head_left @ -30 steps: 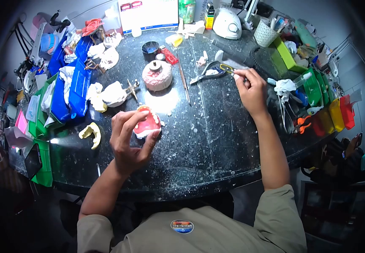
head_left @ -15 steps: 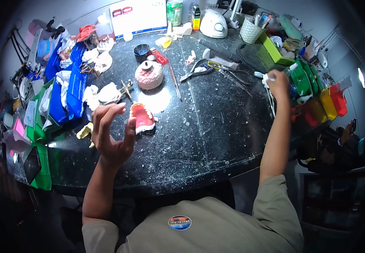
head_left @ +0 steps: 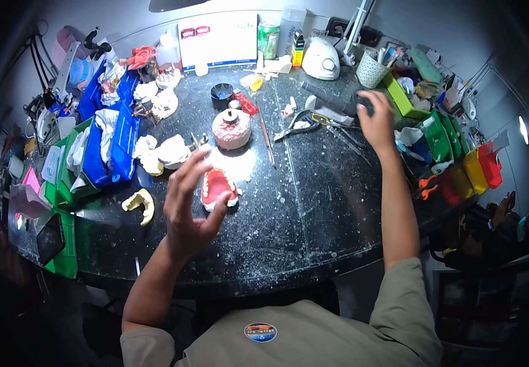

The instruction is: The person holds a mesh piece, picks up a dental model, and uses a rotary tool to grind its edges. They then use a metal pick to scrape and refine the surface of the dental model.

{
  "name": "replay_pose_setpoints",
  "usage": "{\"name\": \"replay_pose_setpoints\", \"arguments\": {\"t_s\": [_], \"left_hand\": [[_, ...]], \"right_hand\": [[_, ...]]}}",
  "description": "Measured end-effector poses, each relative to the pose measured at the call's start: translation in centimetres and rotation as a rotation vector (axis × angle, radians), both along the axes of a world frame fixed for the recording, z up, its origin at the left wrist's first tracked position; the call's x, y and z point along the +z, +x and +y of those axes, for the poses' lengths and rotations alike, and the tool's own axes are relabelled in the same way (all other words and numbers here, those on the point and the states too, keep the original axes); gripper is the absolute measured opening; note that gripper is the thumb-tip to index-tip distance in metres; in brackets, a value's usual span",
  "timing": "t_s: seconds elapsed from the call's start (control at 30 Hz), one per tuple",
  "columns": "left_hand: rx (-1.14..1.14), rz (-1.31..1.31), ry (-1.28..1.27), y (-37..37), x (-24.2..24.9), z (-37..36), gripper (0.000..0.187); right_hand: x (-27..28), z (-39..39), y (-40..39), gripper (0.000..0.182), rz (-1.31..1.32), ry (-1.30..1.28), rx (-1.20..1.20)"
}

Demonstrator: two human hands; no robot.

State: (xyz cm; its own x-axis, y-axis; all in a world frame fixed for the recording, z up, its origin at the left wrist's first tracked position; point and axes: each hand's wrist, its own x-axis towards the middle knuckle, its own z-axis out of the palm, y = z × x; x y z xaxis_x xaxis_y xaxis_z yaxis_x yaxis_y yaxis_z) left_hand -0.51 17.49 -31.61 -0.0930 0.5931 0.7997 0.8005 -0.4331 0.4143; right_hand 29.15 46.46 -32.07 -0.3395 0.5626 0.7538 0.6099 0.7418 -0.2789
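Note:
My left hand is raised above the table with thumb and fingers spread, nothing between them. Just behind it lies a denture model with a red palate and a row of teeth on a white base, partly covered by the fingers. My right hand hovers at the right with fingers apart and curved, beside the pliers and a dark cylindrical handpiece. I see nothing in it. A pink round flask-like block with a metal knob stands beyond the model.
Blue bins and a green bin line the left side. A yellowish arch-shaped piece lies left of my left hand. At the back are a calendar and a can. Coloured bins line the right.
My right hand has moved left, away from the right-hand bins, towards the handpiece. My left hand has shifted right and its fingers are spread wider. The view has tilted slightly.

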Motion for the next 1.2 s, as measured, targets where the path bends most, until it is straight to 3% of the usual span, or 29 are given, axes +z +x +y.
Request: {"name": "replay_pose_setpoints", "arguments": {"t_s": [0.1,0.2,0.37,0.5,0.67,0.9,1.0,1.1,1.2], "left_hand": [[-0.045,0.136,-0.068,-0.3,-0.2,-0.1,0.033],[-0.068,0.157,-0.072,-0.2,-0.1,0.1,0.029],[-0.062,0.145,-0.078,-0.4,0.3,0.3,0.031],[-0.085,0.167,-0.111,-0.4,-0.1,0.3,0.031],[-0.066,0.138,-0.133,-0.7,-0.1,0.2,0.027],[-0.049,0.177,-0.097,-0.8,0.1,0.1,0.029],[-0.039,0.176,-0.076,-1.0,0.1,0.2,0.028],[-0.04,0.16,-0.062,-1.0,0.3,0.1,0.027],[-0.076,0.159,-0.044,-0.4,0.5,-0.2,0.028]], "right_hand": [[2.0,5.8,-4.6,0.026,-0.139,-0.119,0.146],[3.9,15.1,-8.0,0.041,-0.291,-0.07,0.078],[5.3,23.6,-12.1,0.046,-0.45,-0.192,-0.156],[5.8,24.0,-14.5,0.05,-0.485,-0.28,-0.208],[3.2,28.1,-14.3,0.042,-0.347,-0.149,-0.045],[3.8,27.4,-13.3,0.026,-0.201,0.096,-0.046],[5.4,26.4,-12.5,0.023,0.045,0.262,0.009],[7.1,18.5,-11.3,0.019,0.158,-0.155,0.317],[6.2,4.5,-10.3,0.019,-0.191,-0.308,0.531]]}}
